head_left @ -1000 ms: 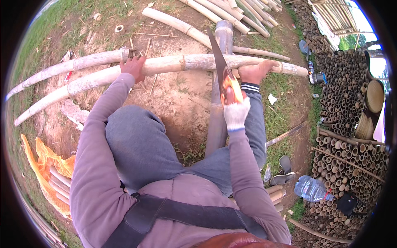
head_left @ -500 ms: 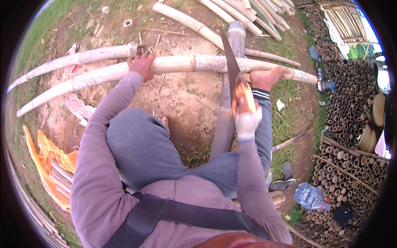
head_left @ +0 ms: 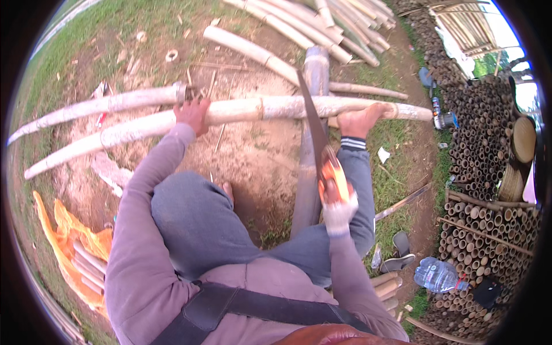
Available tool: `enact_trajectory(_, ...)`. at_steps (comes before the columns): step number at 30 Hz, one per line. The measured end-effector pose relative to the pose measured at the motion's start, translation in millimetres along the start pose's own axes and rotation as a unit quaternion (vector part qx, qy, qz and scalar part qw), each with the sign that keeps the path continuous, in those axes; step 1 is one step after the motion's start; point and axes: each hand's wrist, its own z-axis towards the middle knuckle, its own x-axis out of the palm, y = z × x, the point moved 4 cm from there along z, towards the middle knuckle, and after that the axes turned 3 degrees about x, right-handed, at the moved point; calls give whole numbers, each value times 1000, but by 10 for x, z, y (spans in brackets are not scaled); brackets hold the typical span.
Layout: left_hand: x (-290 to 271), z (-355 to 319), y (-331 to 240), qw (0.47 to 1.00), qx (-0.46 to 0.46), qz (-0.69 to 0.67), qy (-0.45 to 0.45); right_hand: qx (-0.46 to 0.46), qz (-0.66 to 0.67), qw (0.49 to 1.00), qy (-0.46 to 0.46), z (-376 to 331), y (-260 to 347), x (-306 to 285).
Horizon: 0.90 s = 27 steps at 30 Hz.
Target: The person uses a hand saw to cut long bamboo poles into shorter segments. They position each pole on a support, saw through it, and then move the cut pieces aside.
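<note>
A long pale bamboo pole (head_left: 236, 110) lies crosswise in front of me, resting on a thick grey-brown bamboo log (head_left: 305, 190). My left hand (head_left: 194, 115), bare, grips the pole left of the middle with its fingers over the far side. In my right hand (head_left: 339, 201), which wears a pale glove with bare fingertips, is the orange handle of a hand saw (head_left: 313, 129). The saw's blade crosses the pole near the log, its tip beyond the far side. My bare foot (head_left: 359, 122) presses on the pole to the right of the blade.
Another bamboo pole (head_left: 103, 106) lies beyond my left hand. Cut poles (head_left: 287, 29) are piled at the far side. Stacked bamboo pieces (head_left: 483, 138), a large water bottle (head_left: 440, 275) and sandals (head_left: 401, 253) are at the right. Orange sheeting (head_left: 54, 247) lies at the left.
My right hand has drawn the saw back toward me across the pole. The left hand and foot keep their places on the pole; the whole view has shifted slightly.
</note>
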Motion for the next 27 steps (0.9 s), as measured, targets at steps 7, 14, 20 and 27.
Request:
enact_trajectory(7,-104,23,-45,1000,8,-4,8,30,31,998,47,968,-54,548)
enact_trajectory(14,-81,39,6,1000,16,-5,-6,59,93,991,81,857,-10,660)
enact_trajectory(20,-19,25,12,1000,14,-3,-12,75,92,989,89,892,135,618)
enact_trajectory(27,-27,4,22,1000,15,-1,-11,53,86,991,83,854,30,630)
